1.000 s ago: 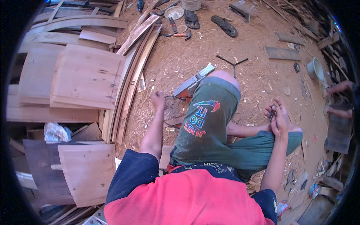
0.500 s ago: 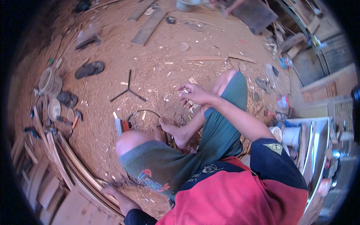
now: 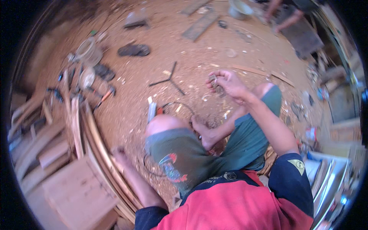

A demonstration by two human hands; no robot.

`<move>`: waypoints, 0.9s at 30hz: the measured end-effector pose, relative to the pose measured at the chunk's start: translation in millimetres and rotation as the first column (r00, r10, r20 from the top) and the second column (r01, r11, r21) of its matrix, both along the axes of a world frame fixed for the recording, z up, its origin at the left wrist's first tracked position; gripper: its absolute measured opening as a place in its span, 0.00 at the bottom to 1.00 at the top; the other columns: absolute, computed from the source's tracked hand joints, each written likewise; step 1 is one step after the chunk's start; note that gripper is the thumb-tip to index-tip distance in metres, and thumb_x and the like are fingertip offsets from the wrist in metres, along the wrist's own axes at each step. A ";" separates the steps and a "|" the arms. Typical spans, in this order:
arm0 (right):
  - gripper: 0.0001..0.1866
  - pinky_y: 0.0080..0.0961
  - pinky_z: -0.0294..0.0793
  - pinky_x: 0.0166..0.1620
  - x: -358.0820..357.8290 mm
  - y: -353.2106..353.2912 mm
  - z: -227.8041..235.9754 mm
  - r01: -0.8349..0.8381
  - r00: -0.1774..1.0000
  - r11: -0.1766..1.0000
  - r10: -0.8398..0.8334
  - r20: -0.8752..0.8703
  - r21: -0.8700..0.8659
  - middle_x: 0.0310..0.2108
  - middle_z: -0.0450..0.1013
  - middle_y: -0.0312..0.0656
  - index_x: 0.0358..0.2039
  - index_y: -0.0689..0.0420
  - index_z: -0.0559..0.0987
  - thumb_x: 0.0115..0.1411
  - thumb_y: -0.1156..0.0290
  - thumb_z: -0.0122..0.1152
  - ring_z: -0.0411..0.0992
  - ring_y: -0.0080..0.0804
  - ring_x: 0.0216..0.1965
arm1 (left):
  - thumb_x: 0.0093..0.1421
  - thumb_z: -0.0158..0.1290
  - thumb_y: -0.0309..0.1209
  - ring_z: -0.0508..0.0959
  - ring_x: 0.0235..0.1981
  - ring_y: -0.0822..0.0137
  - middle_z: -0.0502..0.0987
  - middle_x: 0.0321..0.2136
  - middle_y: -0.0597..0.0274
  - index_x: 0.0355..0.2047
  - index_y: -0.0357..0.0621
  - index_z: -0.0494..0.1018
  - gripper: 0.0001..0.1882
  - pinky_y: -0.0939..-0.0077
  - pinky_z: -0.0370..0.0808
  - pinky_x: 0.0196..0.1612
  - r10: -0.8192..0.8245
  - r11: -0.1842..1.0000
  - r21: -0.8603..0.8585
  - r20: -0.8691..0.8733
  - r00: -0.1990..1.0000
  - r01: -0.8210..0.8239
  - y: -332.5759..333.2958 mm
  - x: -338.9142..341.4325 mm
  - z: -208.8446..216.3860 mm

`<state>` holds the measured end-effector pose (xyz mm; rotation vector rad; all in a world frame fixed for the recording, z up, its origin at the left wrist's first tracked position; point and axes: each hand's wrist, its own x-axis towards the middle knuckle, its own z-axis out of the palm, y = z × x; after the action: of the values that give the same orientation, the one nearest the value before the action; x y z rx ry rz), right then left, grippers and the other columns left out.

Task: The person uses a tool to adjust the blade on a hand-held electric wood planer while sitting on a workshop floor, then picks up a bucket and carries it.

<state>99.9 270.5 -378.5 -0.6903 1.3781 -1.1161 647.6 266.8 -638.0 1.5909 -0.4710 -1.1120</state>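
Note:
My right hand [image 3: 229,84] is raised over my right shin, its fingers pinched around a small flat brownish piece [image 3: 212,78] too blurred to name. My left hand [image 3: 120,156] hangs low beside my left knee, next to long thin wooden strips [image 3: 105,161]; motion smears its fingers, and whether it touches the strips does not show. In front of my bare feet lies a black three-armed metal piece [image 3: 169,79]. A tool with a silver edge and a red part [image 3: 153,110] rests by my left knee, a dark cable looping from it.
Hammers and other tools [image 3: 103,96] lie left, near a whitish bucket [image 3: 89,51] and dark sandals [image 3: 133,50]. Boards [image 3: 201,25] and wood chips cover the ground ahead. Another person's hands [image 3: 288,22] work on a dark panel [image 3: 303,36] at the far right. A white container [image 3: 333,165] stands right.
The view has swung left, shifting the scene rightward. My right hand has turned, so the small piece shows more between its fingers. My left hand has come further into view beside the strips.

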 end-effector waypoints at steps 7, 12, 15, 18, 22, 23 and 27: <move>0.15 0.26 0.77 0.39 136.5 -71.6 11.7 -0.550 0.788 0.829 0.476 -0.389 -0.101 0.34 0.79 0.44 0.43 0.64 0.80 0.55 0.74 0.54 0.77 0.31 0.33 | 0.67 0.41 0.38 0.77 0.43 0.58 0.77 0.41 0.51 0.48 0.42 0.68 0.16 0.60 0.75 0.50 -0.392 0.920 -0.314 -0.709 0.586 0.235 -27.8 -184.7 76.7; 0.16 0.34 0.75 0.46 182.9 -80.8 -49.7 -0.819 0.403 0.573 0.535 -0.742 -0.032 0.37 0.79 0.53 0.40 0.58 0.82 0.49 0.69 0.63 0.77 0.45 0.40 | 0.69 0.33 0.53 0.77 0.46 0.55 0.77 0.43 0.51 0.49 0.43 0.68 0.27 0.59 0.74 0.52 -0.392 0.920 -0.349 -0.805 0.444 0.180 -23.0 -240.1 134.0; 0.20 0.35 0.74 0.48 193.5 -79.2 -43.5 -0.811 0.443 0.570 0.454 -0.773 -0.130 0.42 0.77 0.54 0.44 0.59 0.80 0.51 0.65 0.65 0.76 0.48 0.44 | 0.68 0.33 0.56 0.79 0.39 0.59 0.77 0.39 0.53 0.47 0.44 0.69 0.29 0.58 0.77 0.45 -0.324 0.946 -0.255 -0.786 0.527 0.201 -13.4 -201.8 114.5; 0.22 0.35 0.73 0.49 155.7 -74.2 -11.6 -0.803 0.383 0.592 0.433 -0.816 -0.062 0.46 0.75 0.54 0.47 0.59 0.78 0.54 0.62 0.64 0.75 0.46 0.47 | 0.67 0.37 0.56 0.79 0.38 0.60 0.78 0.37 0.54 0.44 0.44 0.71 0.28 0.57 0.76 0.43 -0.135 0.984 0.006 -0.625 0.769 0.178 15.0 -151.5 55.0; 0.17 0.26 0.73 0.47 55.0 -62.9 40.5 -0.758 0.312 0.650 0.431 -0.847 0.051 0.42 0.76 0.47 0.50 0.62 0.75 0.61 0.70 0.59 0.75 0.32 0.42 | 0.64 0.48 0.43 0.79 0.31 0.65 0.78 0.33 0.54 0.44 0.41 0.73 0.18 0.65 0.76 0.33 -0.048 0.958 0.286 0.207 0.977 -0.013 69.5 -76.0 2.1; 0.16 0.25 0.73 0.46 25.7 -65.0 49.9 -0.768 0.265 0.639 0.367 -0.891 0.034 0.41 0.76 0.45 0.50 0.62 0.75 0.61 0.71 0.59 0.74 0.30 0.41 | 0.62 0.50 0.38 0.79 0.30 0.66 0.78 0.33 0.54 0.45 0.41 0.73 0.16 0.68 0.76 0.31 -0.030 0.965 0.251 0.376 0.926 -0.070 85.2 -51.9 -18.7; 0.18 0.21 0.73 0.41 -56.0 -52.8 51.5 -0.446 0.471 0.884 0.366 -0.803 0.141 0.41 0.75 0.40 0.52 0.60 0.74 0.63 0.69 0.58 0.74 0.27 0.38 | 0.58 0.53 0.25 0.80 0.34 0.61 0.79 0.37 0.49 0.49 0.39 0.72 0.18 0.73 0.76 0.37 0.211 0.924 0.271 0.229 0.950 -0.270 131.5 59.3 -46.6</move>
<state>43.9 217.7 -326.9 -1.6651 1.7777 -0.4253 706.9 398.3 -684.5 1.9785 -0.2287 -0.8702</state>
